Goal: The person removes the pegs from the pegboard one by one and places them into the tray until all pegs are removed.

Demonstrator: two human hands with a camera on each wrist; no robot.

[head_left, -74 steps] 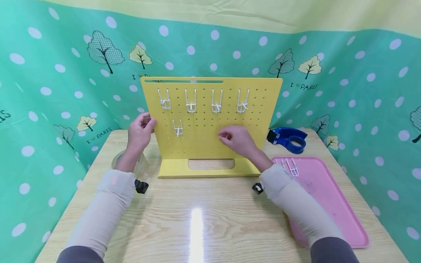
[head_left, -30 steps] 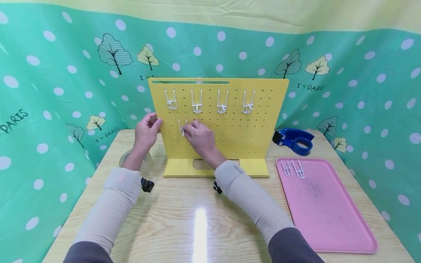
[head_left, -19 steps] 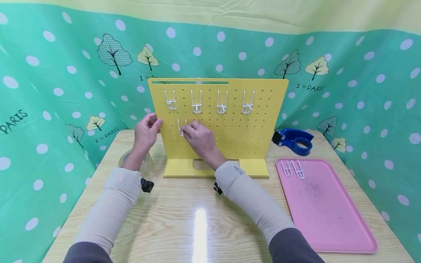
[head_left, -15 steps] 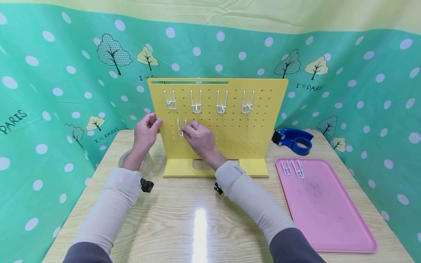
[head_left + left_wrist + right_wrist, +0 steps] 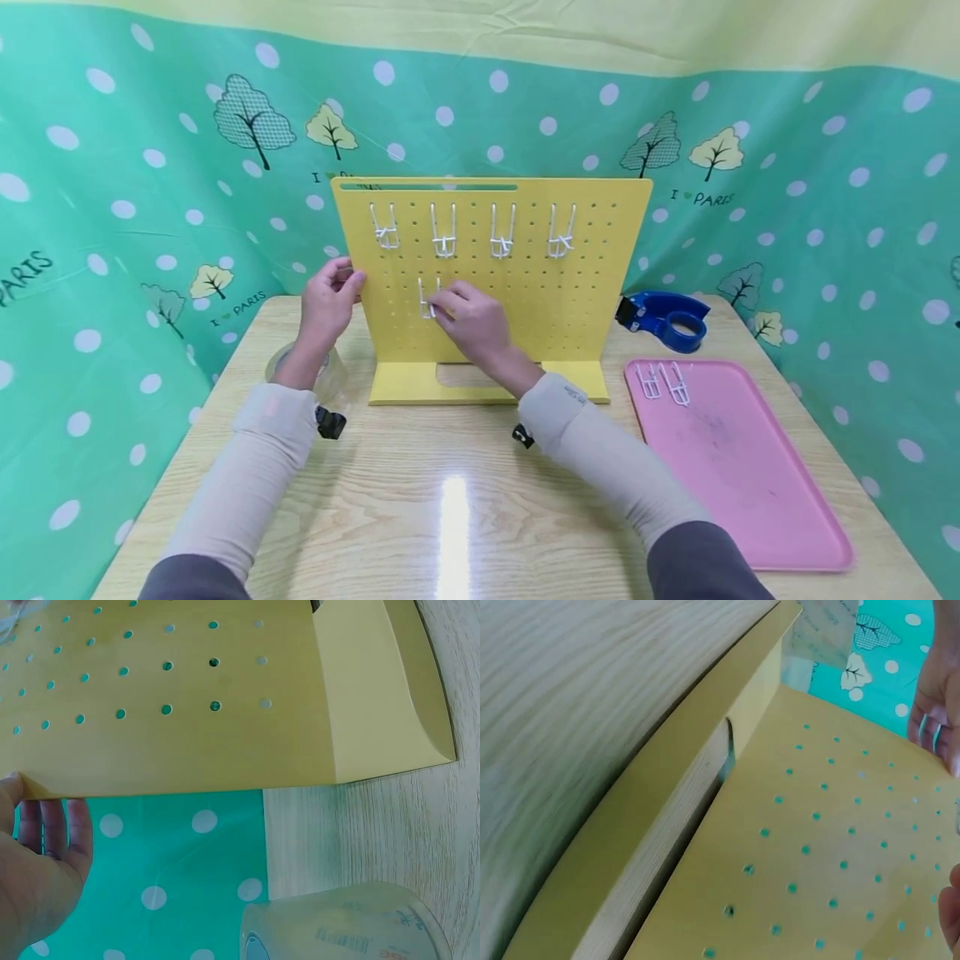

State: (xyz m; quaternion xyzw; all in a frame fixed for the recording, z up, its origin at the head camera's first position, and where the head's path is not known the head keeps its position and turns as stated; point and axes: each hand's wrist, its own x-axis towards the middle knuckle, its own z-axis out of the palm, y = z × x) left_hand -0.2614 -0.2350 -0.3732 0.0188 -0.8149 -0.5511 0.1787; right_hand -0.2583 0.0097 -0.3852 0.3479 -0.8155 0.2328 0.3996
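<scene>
A yellow pegboard (image 5: 540,317) stands upright on its base, with several white wire hooks, such as the hook (image 5: 444,233), hanging in a row near its top. My left hand (image 5: 326,304) grips the board's left edge, thumb in front and fingers behind, as the left wrist view also shows. Below the row, my right hand (image 5: 476,321) pinches another white wire hook (image 5: 422,298) at the board's face. My fingertips cover part of that hook, and whether its ends sit in the holes I cannot tell. In the right wrist view the right hand shows only at the edge.
To the right lies a pink tray (image 5: 750,492) with a couple of white wire hooks (image 5: 677,385) at its far end. Behind it is a blue tape dispenser (image 5: 663,321). A roll of clear tape (image 5: 345,930) stands beside my left wrist.
My right hand came left to the lower hook and pinched it. Since then hand and hook have shifted a little right and down across the board. My left hand stays on the edge.
</scene>
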